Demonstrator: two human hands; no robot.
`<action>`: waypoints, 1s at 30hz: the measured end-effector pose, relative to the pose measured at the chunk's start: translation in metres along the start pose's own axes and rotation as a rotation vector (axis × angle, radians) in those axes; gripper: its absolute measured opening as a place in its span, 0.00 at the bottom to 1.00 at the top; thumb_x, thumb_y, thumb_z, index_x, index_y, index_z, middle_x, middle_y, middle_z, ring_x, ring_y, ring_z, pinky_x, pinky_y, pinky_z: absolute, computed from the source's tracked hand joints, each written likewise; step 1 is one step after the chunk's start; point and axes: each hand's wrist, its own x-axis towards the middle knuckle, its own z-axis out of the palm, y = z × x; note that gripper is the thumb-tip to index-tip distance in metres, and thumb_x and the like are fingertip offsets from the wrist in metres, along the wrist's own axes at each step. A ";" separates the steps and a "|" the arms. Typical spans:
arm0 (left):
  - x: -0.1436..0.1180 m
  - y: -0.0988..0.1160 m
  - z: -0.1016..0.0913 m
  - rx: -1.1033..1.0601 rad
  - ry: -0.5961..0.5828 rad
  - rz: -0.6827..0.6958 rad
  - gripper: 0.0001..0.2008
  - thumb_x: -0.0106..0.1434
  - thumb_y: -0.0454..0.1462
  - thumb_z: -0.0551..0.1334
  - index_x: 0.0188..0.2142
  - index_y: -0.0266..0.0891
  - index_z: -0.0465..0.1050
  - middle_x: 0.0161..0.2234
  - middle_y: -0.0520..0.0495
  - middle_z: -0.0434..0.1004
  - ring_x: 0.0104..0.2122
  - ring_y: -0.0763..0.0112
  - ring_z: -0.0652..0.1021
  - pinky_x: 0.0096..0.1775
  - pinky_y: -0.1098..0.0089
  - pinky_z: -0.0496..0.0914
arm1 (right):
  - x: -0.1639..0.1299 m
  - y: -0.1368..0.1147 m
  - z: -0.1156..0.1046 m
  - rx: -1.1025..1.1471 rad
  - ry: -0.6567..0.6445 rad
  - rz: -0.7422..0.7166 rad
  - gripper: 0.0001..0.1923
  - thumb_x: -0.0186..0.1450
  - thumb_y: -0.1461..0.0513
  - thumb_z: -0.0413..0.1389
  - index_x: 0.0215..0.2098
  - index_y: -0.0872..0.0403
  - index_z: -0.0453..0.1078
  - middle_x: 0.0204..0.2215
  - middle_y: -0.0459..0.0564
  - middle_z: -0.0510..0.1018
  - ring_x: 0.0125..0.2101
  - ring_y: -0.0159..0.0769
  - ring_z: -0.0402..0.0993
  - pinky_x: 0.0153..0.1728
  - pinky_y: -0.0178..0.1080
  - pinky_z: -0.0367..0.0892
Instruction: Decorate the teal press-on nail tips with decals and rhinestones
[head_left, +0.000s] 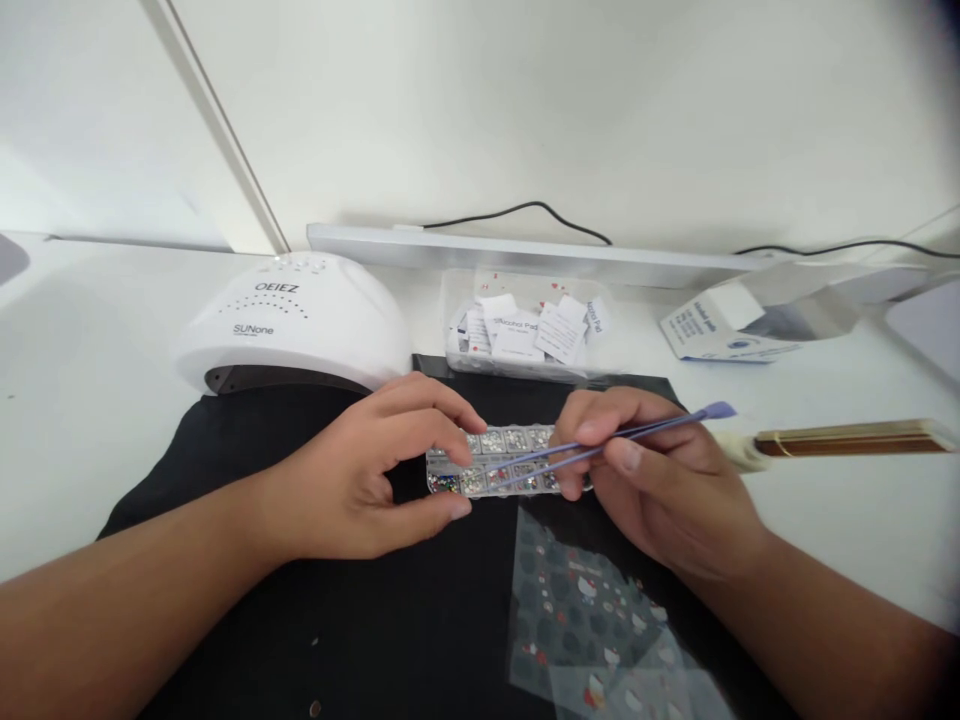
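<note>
Fingers of the left hand point(360, 480) pinch the left end of a clear rhinestone box point(495, 460), thumb on its near edge and the other digits curled over its far edge, steadying it on the black mat point(420, 620). The right hand point(660, 490) grips lilac tweezers point(600, 448) between thumb and forefinger, its fingers closed narrowly around the shaft; the tips reach over the box's near row of compartments. Whether the tips hold a stone I cannot tell.

Judging by the pose, the step in hand is picking a single rhinestone out of one compartment. That calls for a fine, steady squeeze of the tips on one small stone while the box is kept from sliding.

Just beyond the box to its left sits a white nail lamp point(292, 320), its dome reading "SUNone", with further lettering above that seen upside down. Directly beyond the box, a clear tub holds sachets point(525, 330) marked "Alcohol Pad". Farther right of the box lie a white-and-blue carton point(720, 335), its print too small to read, and a gold-brown stick point(847, 440) on the tabletop point(75, 400). Nearer than the box lies a cartoon sticker sheet point(592, 620).
</note>
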 end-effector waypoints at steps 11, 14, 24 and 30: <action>0.002 0.001 0.003 0.085 0.020 0.086 0.03 0.62 0.31 0.65 0.35 0.34 0.72 0.40 0.45 0.76 0.42 0.71 0.75 0.45 0.69 0.71 | 0.001 0.001 0.000 0.019 0.017 0.021 0.04 0.65 0.61 0.59 0.37 0.51 0.76 0.27 0.45 0.72 0.23 0.28 0.71 0.25 0.34 0.67; 0.003 0.001 0.003 0.097 0.024 0.097 0.02 0.62 0.30 0.64 0.34 0.33 0.72 0.40 0.44 0.76 0.42 0.71 0.75 0.45 0.69 0.71 | 0.001 0.001 -0.001 0.023 0.017 0.016 0.04 0.65 0.60 0.59 0.36 0.52 0.76 0.27 0.45 0.72 0.23 0.28 0.71 0.25 0.34 0.67; 0.003 0.000 0.000 0.106 0.026 0.101 0.01 0.63 0.29 0.63 0.33 0.33 0.72 0.38 0.44 0.76 0.41 0.71 0.75 0.46 0.68 0.71 | 0.004 -0.001 0.000 0.037 0.036 0.009 0.04 0.65 0.61 0.59 0.36 0.52 0.76 0.26 0.44 0.72 0.22 0.28 0.72 0.24 0.34 0.66; 0.003 -0.004 -0.008 0.099 -0.012 0.023 0.09 0.60 0.24 0.57 0.37 0.33 0.71 0.41 0.44 0.75 0.41 0.74 0.75 0.43 0.73 0.71 | -0.002 0.001 0.001 -0.064 0.034 0.027 0.03 0.64 0.60 0.60 0.36 0.50 0.76 0.25 0.45 0.73 0.23 0.29 0.70 0.25 0.34 0.67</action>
